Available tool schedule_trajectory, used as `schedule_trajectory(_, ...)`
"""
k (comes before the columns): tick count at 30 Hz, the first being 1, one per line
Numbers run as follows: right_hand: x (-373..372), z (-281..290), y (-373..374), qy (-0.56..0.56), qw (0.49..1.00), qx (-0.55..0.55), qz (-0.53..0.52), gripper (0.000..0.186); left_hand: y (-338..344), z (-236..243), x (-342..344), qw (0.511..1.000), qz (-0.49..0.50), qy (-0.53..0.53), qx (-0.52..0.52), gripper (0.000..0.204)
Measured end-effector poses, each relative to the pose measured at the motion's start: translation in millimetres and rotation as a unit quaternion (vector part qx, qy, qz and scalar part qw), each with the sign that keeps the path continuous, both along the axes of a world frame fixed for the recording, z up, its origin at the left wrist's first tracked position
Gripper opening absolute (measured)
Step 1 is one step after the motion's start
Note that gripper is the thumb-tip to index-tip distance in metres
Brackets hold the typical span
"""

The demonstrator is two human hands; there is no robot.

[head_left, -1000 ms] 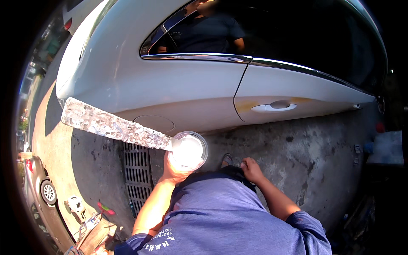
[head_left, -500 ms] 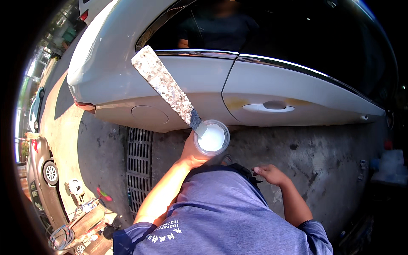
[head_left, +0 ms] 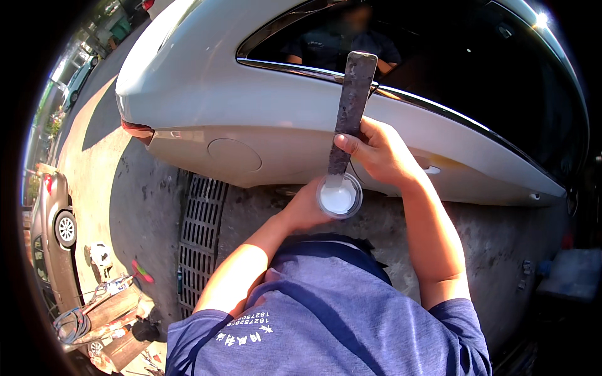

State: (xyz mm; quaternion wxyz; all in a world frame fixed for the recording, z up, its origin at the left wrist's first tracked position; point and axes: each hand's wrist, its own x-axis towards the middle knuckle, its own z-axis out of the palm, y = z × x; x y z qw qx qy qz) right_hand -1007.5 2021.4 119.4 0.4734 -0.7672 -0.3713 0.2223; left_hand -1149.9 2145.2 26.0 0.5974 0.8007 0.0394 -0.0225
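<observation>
In the head view, which looks down on the person, I see both hands at work close to a white car (head_left: 282,113). The left hand (head_left: 305,210) keeps its grip closed around a clear round cup (head_left: 360,197) from the left side, though most of its fingers are hidden from me. Inside the cup there is a white paste (head_left: 339,200), very bright in the light. The right hand (head_left: 390,155) has its grip pinching a long flat stick (head_left: 352,103), with the thumb on the near face. This stick is dark and rough with dried spots, and its pale lower end goes inside the cup's rim, while its upper end rises in front of the dark window (head_left: 464,69). The cup is held above the ground, between the person's blue shirt (head_left: 351,301) and the car's side. Just beyond the right wrist, a white door handle (head_left: 431,170) is partly visible. On the left, a metal drain grate (head_left: 199,244) lies in the ground (head_left: 147,200), and farther away stands a brown car (head_left: 61,250).
</observation>
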Motion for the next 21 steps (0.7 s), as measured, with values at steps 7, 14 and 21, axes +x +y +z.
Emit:
schedule_trajectory(7, -9.5, 7.1, -6.9, -0.073, 0.983, 0.093, -0.142, 0.02, 4.6, -31.4, 4.6, 0.969, 0.215, -0.112, 0.037, 0.061)
schedule_trajectory(14, -12.0, -48.4, -18.7, 0.101, 0.935, 0.206, -0.272, 0.028, 15.6, -61.2, 12.0, 0.943, 0.293, -0.1, 0.12, 0.067)
schedule_trajectory(21, 4.3, -69.5, -46.3, 0.202, 0.871, 0.301, -0.332, 0.02, 22.8, -68.6, 15.8, 0.941, 0.296, -0.118, 0.113, 0.072)
